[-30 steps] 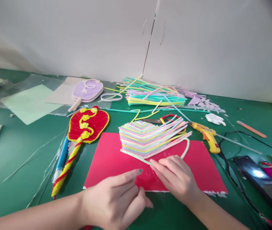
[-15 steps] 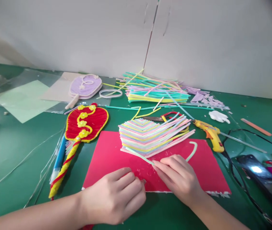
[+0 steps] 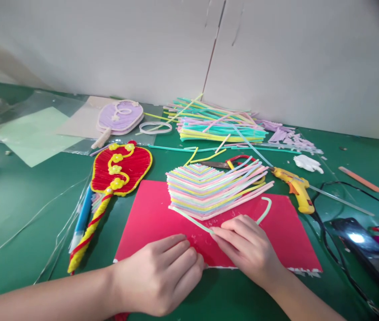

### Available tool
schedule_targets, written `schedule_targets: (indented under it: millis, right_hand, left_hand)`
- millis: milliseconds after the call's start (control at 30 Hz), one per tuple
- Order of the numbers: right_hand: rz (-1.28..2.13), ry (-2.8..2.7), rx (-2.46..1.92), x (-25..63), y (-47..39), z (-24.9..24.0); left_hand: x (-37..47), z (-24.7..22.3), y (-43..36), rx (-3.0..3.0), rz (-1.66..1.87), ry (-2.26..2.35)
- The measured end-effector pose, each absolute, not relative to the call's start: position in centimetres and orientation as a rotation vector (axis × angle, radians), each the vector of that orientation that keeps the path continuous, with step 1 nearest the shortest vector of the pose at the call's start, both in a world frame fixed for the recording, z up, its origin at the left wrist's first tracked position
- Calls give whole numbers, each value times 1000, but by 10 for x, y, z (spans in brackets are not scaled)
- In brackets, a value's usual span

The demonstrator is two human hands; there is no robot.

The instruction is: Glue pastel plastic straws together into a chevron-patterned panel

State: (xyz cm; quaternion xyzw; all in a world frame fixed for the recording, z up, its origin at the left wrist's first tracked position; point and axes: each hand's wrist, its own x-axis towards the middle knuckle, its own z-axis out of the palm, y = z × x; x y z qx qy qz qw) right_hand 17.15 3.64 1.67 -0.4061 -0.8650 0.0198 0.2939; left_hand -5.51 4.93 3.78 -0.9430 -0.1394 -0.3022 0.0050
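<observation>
Pinched in my right hand [image 3: 248,249] is a pale green pipe cleaner [image 3: 191,219], its straight part running left along the lower edge of the striped piece and its curved end showing beyond my knuckles. The striped piece [image 3: 203,191] is made of pastel pipe cleaners laid in V-shaped rows, with long loose ends at right. It rests on a red board [image 3: 146,223]. My left hand [image 3: 162,272] is closed at the board's front edge; its fingertips are turned away, so anything in them is hidden.
A red and yellow pipe-cleaner fan [image 3: 122,169] lies at left, a purple fan [image 3: 121,117] behind it. Loose pipe cleaners [image 3: 223,129] are piled at the back. Scissors [image 3: 218,164] lie behind the striped piece. At right are a yellow glue gun [image 3: 294,187], its cord and a phone [image 3: 353,236].
The straight part of the green pipe cleaner has shifted slightly left and down, closer along the striped piece's edge. Both hands stay nearly in place; the whole view has tilted slightly.
</observation>
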Motion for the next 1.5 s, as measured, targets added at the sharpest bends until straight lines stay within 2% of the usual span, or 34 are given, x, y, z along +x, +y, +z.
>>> schedule_targets:
  millis: [433,800,1267,1500]
  right_hand:
    - [-5,-2336,-1014,175,34,20]
    - [-65,-2345,-1104,171,40,20]
    - [-108,-2340,-1088,169,40,16]
    - [-22,-2277,-1162,171,41,19]
  left_hand:
    - [-57,38,47,-2965,-823,-416]
    - [-50,28,33,-2847,-598,-866]
    - [-50,18,25,-2725,-497,-1085]
    - [-49,18,26,-2718,-435,-1095]
